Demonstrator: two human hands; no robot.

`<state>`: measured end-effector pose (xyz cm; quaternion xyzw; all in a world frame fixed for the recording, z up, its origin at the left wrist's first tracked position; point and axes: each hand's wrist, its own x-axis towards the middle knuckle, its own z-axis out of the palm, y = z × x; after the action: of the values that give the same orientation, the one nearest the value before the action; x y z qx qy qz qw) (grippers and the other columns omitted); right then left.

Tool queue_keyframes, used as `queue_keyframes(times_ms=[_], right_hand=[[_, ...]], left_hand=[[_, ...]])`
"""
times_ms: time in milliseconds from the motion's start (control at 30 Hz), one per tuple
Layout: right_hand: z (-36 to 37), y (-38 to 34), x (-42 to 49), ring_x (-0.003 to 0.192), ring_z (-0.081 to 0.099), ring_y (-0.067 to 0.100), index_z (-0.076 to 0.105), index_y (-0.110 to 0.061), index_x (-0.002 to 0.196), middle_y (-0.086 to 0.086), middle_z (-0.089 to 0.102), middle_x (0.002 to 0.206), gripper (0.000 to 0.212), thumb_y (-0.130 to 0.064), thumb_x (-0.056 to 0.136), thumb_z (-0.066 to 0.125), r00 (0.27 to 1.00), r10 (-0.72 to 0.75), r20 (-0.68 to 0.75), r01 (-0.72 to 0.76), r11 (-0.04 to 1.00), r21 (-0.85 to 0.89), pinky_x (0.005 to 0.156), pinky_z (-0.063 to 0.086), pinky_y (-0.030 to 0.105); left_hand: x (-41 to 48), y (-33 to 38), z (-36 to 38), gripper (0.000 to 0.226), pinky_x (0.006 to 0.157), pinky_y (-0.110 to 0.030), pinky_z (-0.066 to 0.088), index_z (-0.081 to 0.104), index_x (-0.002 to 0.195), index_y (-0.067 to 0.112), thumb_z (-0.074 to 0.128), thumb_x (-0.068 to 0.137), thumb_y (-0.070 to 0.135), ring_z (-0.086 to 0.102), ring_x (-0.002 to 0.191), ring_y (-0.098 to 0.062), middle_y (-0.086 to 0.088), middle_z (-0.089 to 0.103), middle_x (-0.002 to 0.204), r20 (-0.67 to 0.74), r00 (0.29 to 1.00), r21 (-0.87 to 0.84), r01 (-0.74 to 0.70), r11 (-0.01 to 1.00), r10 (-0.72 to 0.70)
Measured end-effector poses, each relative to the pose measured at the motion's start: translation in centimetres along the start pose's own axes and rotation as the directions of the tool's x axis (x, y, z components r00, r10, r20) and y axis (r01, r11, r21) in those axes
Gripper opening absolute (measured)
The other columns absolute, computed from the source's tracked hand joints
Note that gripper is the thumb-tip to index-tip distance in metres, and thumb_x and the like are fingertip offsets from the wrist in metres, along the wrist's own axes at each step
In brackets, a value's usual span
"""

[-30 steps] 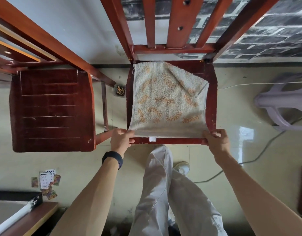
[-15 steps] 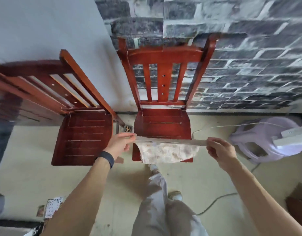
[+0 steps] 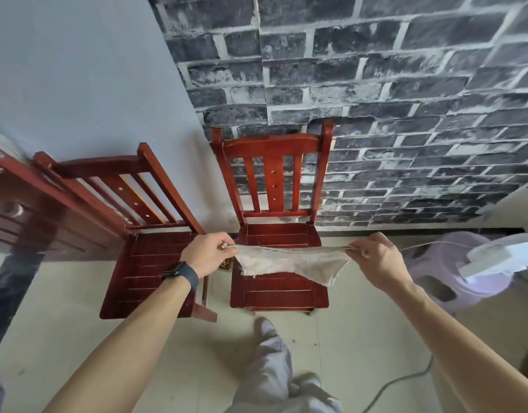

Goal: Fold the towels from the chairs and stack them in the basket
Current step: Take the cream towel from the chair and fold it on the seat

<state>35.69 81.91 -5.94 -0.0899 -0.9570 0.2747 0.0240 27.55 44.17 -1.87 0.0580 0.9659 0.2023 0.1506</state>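
Bottom centre: grey trouser leg (image 3: 271, 374), cut off by the frame edge. Forearms run up from both lower corners. Left hand (image 3: 207, 254), dark wristband (image 3: 186, 274), pinches one end of the towel (image 3: 289, 262); right hand (image 3: 376, 257) pinches the other end. Towel is mid-frame, stretched nearly edge-on between the hands, sagging over the centre chair (image 3: 276, 292) seat and hiding part of it; seat contact: can't tell. Second chair (image 3: 146, 272) just left of it. Pale purple stool (image 3: 429, 263) at right edge, with a blurred white object (image 3: 495, 257) on top, unidentifiable. Brick-pattern wall (image 3: 376, 84) behind.
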Motion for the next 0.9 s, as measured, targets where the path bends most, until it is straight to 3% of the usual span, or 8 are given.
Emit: queue_keyframes(times_ms=[167, 267, 400, 567, 700, 767, 833, 900], right_hand=[[-0.9, 0.3, 0.2, 0.081, 0.07, 0.025, 0.076, -0.014, 0.099, 0.0, 0.072, 0.095, 0.013, -0.021, 0.088, 0.074, 0.957, -0.28, -0.082, 0.273, 0.958, -0.084, 0.067, 0.059, 0.036], [-0.7, 0.4, -0.1, 0.08, 0.071, 0.024, 0.073, -0.017, 0.108, -0.001, 0.074, 0.099, 0.019, -0.025, 0.093, 0.067, 0.945, -0.315, -0.085, 0.307, 0.947, -0.096, 0.064, 0.06, 0.038], [0.1, 0.6, 0.0, 0.074, 0.07, 0.025, 0.077, -0.016, 0.096, -0.001, 0.072, 0.091, 0.013, -0.025, 0.089, 0.071, 0.933, -0.359, -0.002, 0.354, 0.922, -0.16, 0.056, 0.059, 0.038], [1.9, 0.1, 2.0, 0.066, 0.069, 0.025, 0.08, -0.016, 0.089, -0.001, 0.07, 0.081, 0.012, -0.026, 0.084, 0.079, 0.946, -0.305, 0.109, 0.323, 0.915, -0.244, 0.051, 0.055, 0.033], [3.7, -0.5, 5.3, 0.078, 0.069, 0.029, 0.078, -0.016, 0.095, 0.001, 0.071, 0.087, 0.013, -0.027, 0.089, 0.074, 0.956, -0.228, 0.186, 0.278, 0.907, -0.317, 0.058, 0.059, 0.04], [4.5, -0.7, 7.0, 0.085, 0.068, 0.03, 0.077, -0.016, 0.1, 0.002, 0.071, 0.093, 0.015, -0.026, 0.092, 0.07, 0.963, -0.18, 0.199, 0.24, 0.911, -0.336, 0.063, 0.059, 0.044], [5.1, -0.9, 8.6, 0.092, 0.068, 0.03, 0.076, -0.016, 0.104, 0.002, 0.072, 0.099, 0.017, -0.027, 0.095, 0.066, 0.972, -0.127, 0.198, 0.191, 0.918, -0.348, 0.07, 0.059, 0.044], [5.7, -0.8, 10.1, 0.096, 0.067, 0.03, 0.076, -0.016, 0.107, 0.003, 0.072, 0.103, 0.019, -0.026, 0.095, 0.065, 0.976, -0.091, 0.197, 0.157, 0.921, -0.356, 0.074, 0.059, 0.044]], left_hand=[[0.8, -0.5, -1.1, 0.018, 0.066, -0.027, 0.045, 0.071, 0.096, 0.03, 0.06, 0.094, 0.044, 0.059, 0.098, -0.014, 0.011, 0.065, 0.106, -0.169, 0.971, 0.221, -0.132, 0.966, 0.171], [1.0, -1.0, -1.1, 0.021, 0.066, -0.029, 0.05, 0.069, 0.103, 0.03, 0.053, 0.098, 0.042, 0.063, 0.092, -0.018, 0.005, 0.071, 0.096, -0.153, 0.946, 0.344, -0.22, 0.913, 0.286], [1.4, -2.7, -0.5, 0.021, 0.074, -0.034, 0.052, 0.074, 0.11, 0.022, 0.061, 0.096, 0.03, 0.062, 0.093, -0.023, 0.001, 0.074, 0.099, -0.09, 0.912, 0.467, -0.317, 0.825, 0.401], [3.1, -4.9, 1.5, 0.025, 0.075, -0.035, 0.045, 0.075, 0.105, 0.025, 0.062, 0.088, 0.013, 0.059, 0.095, -0.023, 0.003, 0.073, 0.098, 0.009, 0.92, 0.591, -0.321, 0.74, 0.392], [6.4, -5.5, 2.4, 0.017, 0.076, -0.036, 0.043, 0.075, 0.097, 0.026, 0.058, 0.095, 0.028, 0.058, 0.094, -0.023, 0.005, 0.072, 0.095, 0.011, 0.94, 0.616, -0.276, 0.738, 0.342], [8.3, -5.7, 2.6, 0.006, 0.072, -0.035, 0.045, 0.075, 0.09, 0.027, 0.069, 0.088, 0.025, 0.059, 0.088, -0.023, 0.005, 0.071, 0.087, 0.003, 0.946, 0.617, -0.257, 0.744, 0.324], [10.4, -6.0, 2.8, 0.011, 0.066, -0.034, 0.047, 0.076, 0.083, 0.026, 0.08, 0.077, 0.017, 0.06, 0.079, -0.024, 0.005, 0.07, 0.079, -0.021, 0.943, 0.606, -0.253, 0.754, 0.333], [12.2, -6.2, 2.8, 0.008, 0.066, -0.035, 0.047, 0.077, 0.084, 0.024, 0.08, 0.079, 0.018, 0.061, 0.078, -0.026, 0.002, 0.071, 0.08, -0.053, 0.934, 0.573, -0.261, 0.776, 0.353]])
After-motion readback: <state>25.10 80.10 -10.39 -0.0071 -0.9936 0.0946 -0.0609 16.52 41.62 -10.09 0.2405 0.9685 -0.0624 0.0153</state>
